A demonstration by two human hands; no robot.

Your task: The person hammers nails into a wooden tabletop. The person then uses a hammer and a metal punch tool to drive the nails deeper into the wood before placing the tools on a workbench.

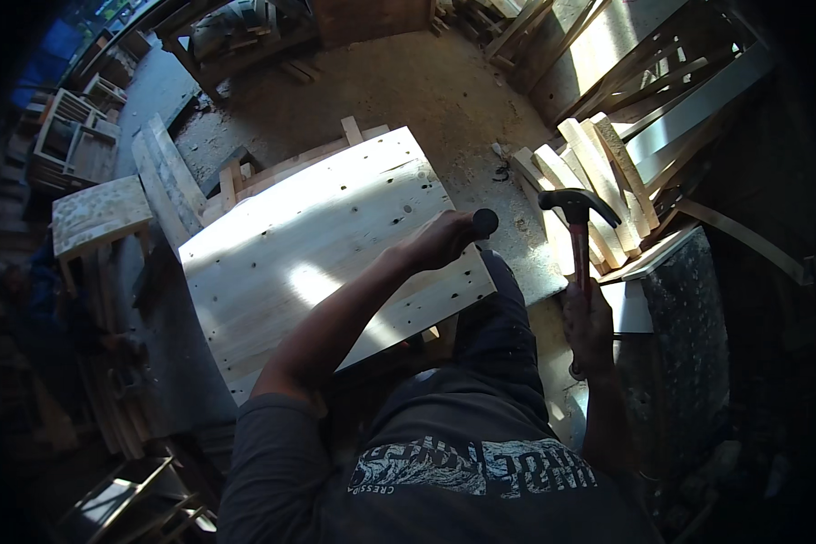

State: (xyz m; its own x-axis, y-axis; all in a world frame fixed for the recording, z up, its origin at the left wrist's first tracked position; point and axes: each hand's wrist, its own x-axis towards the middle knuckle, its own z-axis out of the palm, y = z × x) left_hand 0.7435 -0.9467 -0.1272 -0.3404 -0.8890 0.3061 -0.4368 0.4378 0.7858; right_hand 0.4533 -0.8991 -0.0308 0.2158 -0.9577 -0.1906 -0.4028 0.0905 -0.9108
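Observation:
A broad pale wooden panel (326, 224) dotted with dark knots or holes lies in front of me. My left hand (438, 239) is at its right edge, fingers closed around a dark tool (485, 222) with a round end; the rest of that tool is hidden by the hand. Off to the right, clear of the panel, my right hand (588, 326) grips a claw hammer (579, 245) by its reddish handle, with the dark head upward. One of my legs (496, 326) is beside the panel's lower right corner.
Curved wooden pieces (595, 190) are stacked right of the hammer, above a dark speckled block (687, 333). Boards lean at the upper right. A small wooden stool (100, 207) stands left of the panel. A person in blue (51, 306) is in shadow at the far left.

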